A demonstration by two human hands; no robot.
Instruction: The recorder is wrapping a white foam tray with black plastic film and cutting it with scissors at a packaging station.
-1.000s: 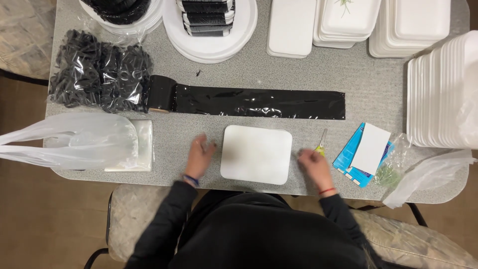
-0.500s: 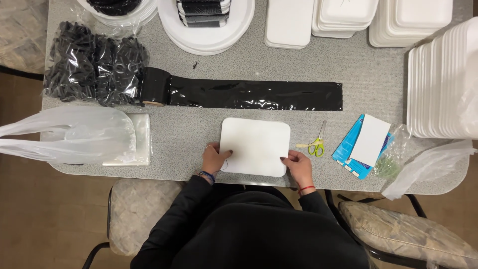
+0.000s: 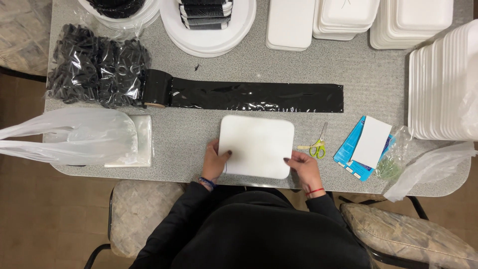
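A white foam tray (image 3: 257, 145), turned flat side up, lies on the grey table (image 3: 199, 144) right in front of me. My left hand (image 3: 215, 162) grips its lower left edge, thumb on top. My right hand (image 3: 304, 167) grips its lower right corner. Just beyond the tray a strip of black plastic film (image 3: 256, 96) is unrolled to the right from its roll (image 3: 156, 89). Small scissors with yellow-green handles (image 3: 317, 145) lie just right of the tray, close to my right hand.
A clear bag of black rings (image 3: 94, 72) sits at the far left. A white plastic bag (image 3: 64, 135) covers the left edge. Stacks of white foam trays (image 3: 440, 79) fill the right side and back. Blue and white card packets (image 3: 366, 145) lie right of the scissors.
Both hands came in from beside the tray and took hold of its near edge. The scissors now lie free on the table to its right.
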